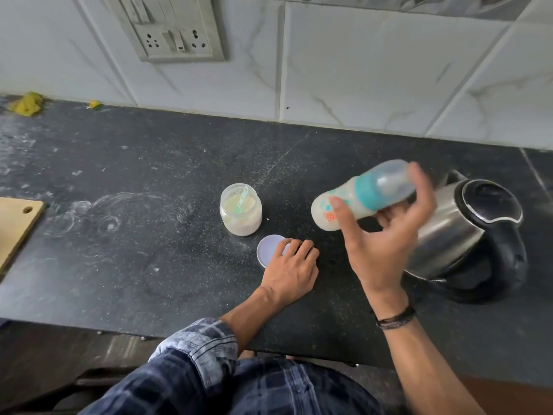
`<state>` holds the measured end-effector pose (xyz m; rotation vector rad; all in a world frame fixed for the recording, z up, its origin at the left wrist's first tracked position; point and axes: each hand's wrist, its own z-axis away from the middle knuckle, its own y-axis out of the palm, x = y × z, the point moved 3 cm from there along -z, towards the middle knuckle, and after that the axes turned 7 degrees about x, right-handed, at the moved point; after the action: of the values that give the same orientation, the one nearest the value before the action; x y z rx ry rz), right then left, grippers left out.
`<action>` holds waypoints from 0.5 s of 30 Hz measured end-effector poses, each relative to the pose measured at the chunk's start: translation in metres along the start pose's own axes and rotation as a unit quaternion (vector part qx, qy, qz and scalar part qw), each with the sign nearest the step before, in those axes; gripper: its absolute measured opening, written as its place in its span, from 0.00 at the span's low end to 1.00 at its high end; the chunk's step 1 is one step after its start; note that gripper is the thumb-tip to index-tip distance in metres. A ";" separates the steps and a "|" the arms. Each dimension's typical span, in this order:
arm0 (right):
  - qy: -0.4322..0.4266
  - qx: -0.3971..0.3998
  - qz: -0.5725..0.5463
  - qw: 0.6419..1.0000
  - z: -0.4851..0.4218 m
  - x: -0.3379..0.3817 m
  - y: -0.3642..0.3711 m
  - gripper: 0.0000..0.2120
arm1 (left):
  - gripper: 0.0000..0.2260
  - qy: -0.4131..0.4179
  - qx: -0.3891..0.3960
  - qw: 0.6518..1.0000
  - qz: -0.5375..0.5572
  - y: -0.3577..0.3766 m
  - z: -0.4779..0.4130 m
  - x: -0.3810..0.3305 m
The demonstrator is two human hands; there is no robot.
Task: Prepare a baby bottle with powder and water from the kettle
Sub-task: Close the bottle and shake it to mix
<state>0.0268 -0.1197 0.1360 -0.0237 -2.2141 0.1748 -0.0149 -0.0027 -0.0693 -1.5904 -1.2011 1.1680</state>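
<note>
Black stone counter (149,181) fills most of my view, dusty w/ pale ring marks and specks of powder. Marble-look tile wall (359,70) behind it, w/ a switch/socket plate (173,28) top left.

Steel kettle (460,223) sits at right, black lid closed, black handle toward me. Its left side is partly hidden behind my right hand and the bottle.

My right hand (386,244) holds the baby bottle (359,196) up above the counter, just left of the kettle. Bottle is tipped near sideways, base pointing left, capped end toward the kettle. Fingers wrap it loosely, thumb on the near side, fingertips over the clear cap. It's blurred. Body is cloudy w/ milky liquid inside, teal collar ring, teal spots and a small orange mark. Print is too smeared to read.

Open powder jar (241,209) stands left of the bottle, clear plastic, pale powder inside, a mint green scoop (243,199) sticking up in it. No label I can read.

My left hand (291,265) rests flat-ish on the counter, fingers together, fingertips on the round pale lid (269,250) lying just in front of the jar. Part of the lid is covered by my fingers.

Wood board (15,226) corner is cut off at left edge. Yellow scraps (27,104) lie far back left; can't tell what they are.
</note>
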 end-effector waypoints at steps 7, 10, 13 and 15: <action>0.010 0.017 0.037 0.999 0.001 -0.010 -0.001 0.45 | 0.12 0.001 0.004 1.000 -0.003 0.000 0.000 0.001; -0.039 -0.032 0.028 0.998 0.000 0.006 -0.007 0.43 | 0.12 0.000 -0.004 1.000 0.005 -0.002 -0.001 0.000; -0.062 -0.027 0.040 0.997 -0.004 0.000 -0.005 0.41 | 0.11 -0.004 -0.007 1.000 0.003 -0.002 -0.002 0.000; -0.041 0.010 0.057 0.997 -0.004 -0.012 -0.002 0.42 | 0.11 0.001 -0.010 1.000 -0.001 -0.003 -0.001 -0.001</action>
<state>0.0372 -0.1219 0.1294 -0.1336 -2.2945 0.2646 -0.0151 -0.0028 -0.0658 -1.6041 -1.2166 1.1575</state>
